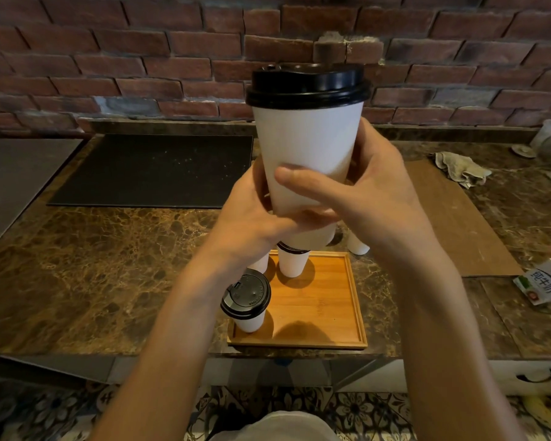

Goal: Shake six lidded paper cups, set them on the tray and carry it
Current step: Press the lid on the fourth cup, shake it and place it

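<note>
I hold a white paper cup [306,144] with a black lid upright in front of me, high above the counter. My left hand [252,224] cups its lower left side and base. My right hand [366,198] wraps its right side, thumb across the front. Below, a wooden tray [328,316] lies on the counter. A lidded cup [247,302] stands in the tray's near left corner. Another cup [292,261] stands at the tray's far side, partly hidden by my hands. A third cup [261,262] peeks out beside my left wrist. One more cup [358,245] stands behind the tray on the counter.
The brown marble counter [102,265] runs to a brick wall. A black mat [153,170] lies at the back left, a brown board [458,218] at the right with a rag [462,168] beyond it. A milk carton [544,284] lies near the right edge.
</note>
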The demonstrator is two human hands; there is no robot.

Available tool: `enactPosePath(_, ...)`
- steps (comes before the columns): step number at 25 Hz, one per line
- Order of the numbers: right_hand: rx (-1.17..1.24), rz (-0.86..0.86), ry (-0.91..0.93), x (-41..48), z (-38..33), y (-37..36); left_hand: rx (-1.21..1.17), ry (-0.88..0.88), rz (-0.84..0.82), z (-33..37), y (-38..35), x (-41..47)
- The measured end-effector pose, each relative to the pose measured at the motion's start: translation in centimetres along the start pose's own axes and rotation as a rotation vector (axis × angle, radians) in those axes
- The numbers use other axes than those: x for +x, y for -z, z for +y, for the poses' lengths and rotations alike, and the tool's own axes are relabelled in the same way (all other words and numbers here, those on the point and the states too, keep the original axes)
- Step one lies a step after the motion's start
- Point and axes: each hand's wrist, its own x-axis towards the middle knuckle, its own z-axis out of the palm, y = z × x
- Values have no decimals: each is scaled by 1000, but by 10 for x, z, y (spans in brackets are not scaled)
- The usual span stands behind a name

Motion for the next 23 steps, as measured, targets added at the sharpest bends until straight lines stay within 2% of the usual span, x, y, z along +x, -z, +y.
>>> enactPosePath(6, -123, 111, -25, -3, 1, -9, 29, -61, 84, -5, -4, 3)
enactPosePath(13, -128, 142, -28, -3, 0, -11, 51, -68, 57, -6, -2, 2)
enactPosePath(23, 58, -18, 2, 0, 1, 7, -41, -21, -102, 3, 5, 0)
